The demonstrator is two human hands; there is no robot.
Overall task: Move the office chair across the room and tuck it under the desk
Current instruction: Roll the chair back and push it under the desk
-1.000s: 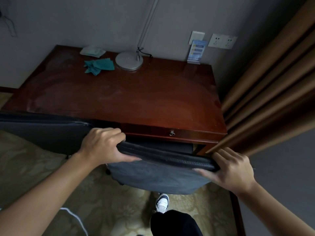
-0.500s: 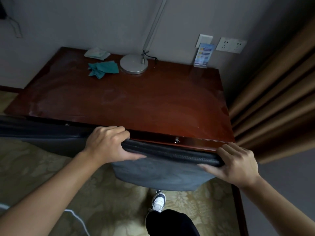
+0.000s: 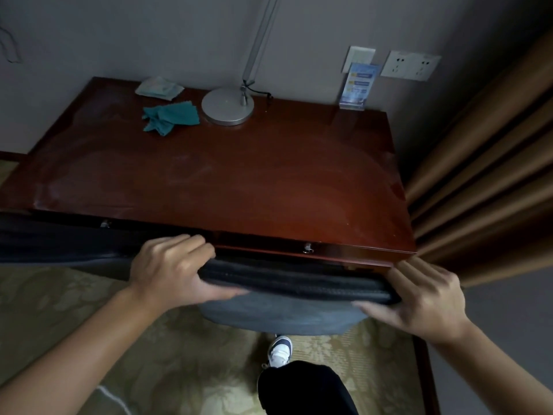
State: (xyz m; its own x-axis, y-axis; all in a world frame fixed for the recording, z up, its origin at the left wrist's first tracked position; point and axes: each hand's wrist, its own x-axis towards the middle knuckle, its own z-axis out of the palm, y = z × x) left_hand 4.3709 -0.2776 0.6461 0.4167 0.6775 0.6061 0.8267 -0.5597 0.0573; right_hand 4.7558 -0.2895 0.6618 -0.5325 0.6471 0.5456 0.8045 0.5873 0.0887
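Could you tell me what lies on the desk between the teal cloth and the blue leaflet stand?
The head view shows the round silver lamp base sitting between the teal cloth and the blue leaflet stand, on the desk.

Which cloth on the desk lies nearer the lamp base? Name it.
The teal cloth, crumpled just left of the lamp base. The pale cloth lies farther back-left, near the wall.

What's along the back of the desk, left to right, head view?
Pale folded cloth → teal cloth → lamp base → blue leaflet stand. All sit on the desk near the wall.
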